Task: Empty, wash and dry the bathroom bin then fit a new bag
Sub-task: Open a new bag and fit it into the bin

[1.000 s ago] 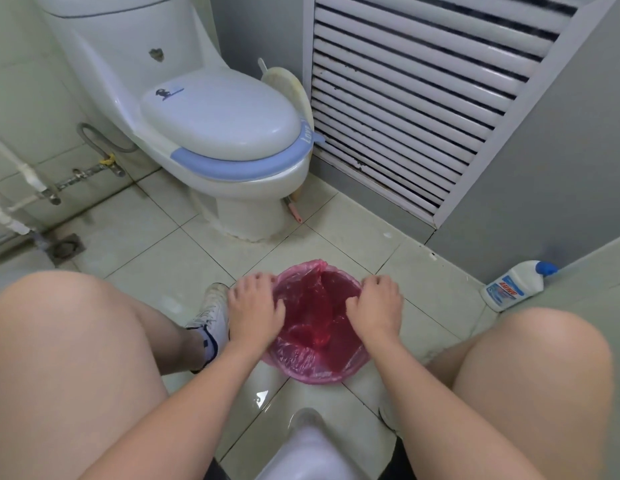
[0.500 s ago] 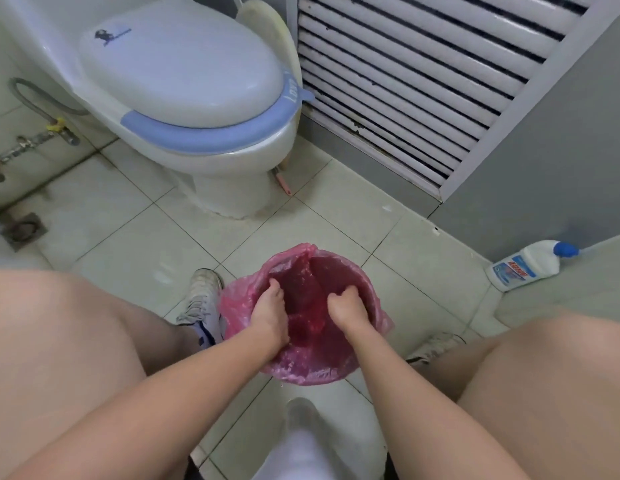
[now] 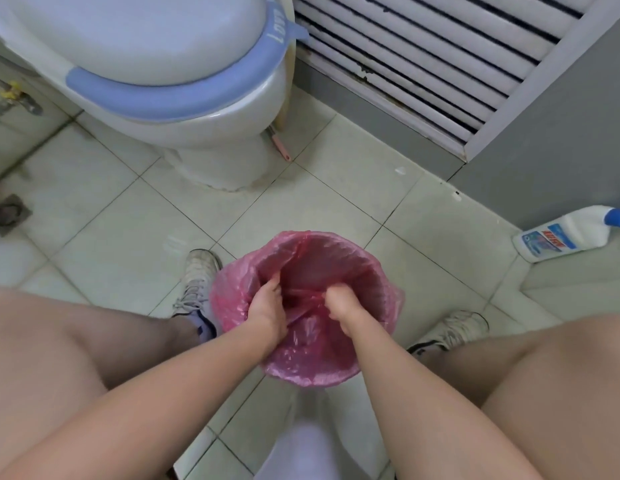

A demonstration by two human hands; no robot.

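bin (image 3: 371,271) on the floor (image 3: 111,237) between both shoes, toilet (image 3: 184,109) behind it, bottle (image 3: 565,237) right.

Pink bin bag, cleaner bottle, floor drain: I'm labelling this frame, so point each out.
pink bin bag (image 3: 391,299): head view, overhang outside the rim, right.
cleaner bottle (image 3: 565,233): head view, white body by the label.
floor drain (image 3: 7,213): head view, metal grate.

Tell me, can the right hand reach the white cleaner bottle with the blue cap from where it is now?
Probably yes: the right hand must first release the pink plastic bag; bare floor tiles lie before the white cleaner bottle.
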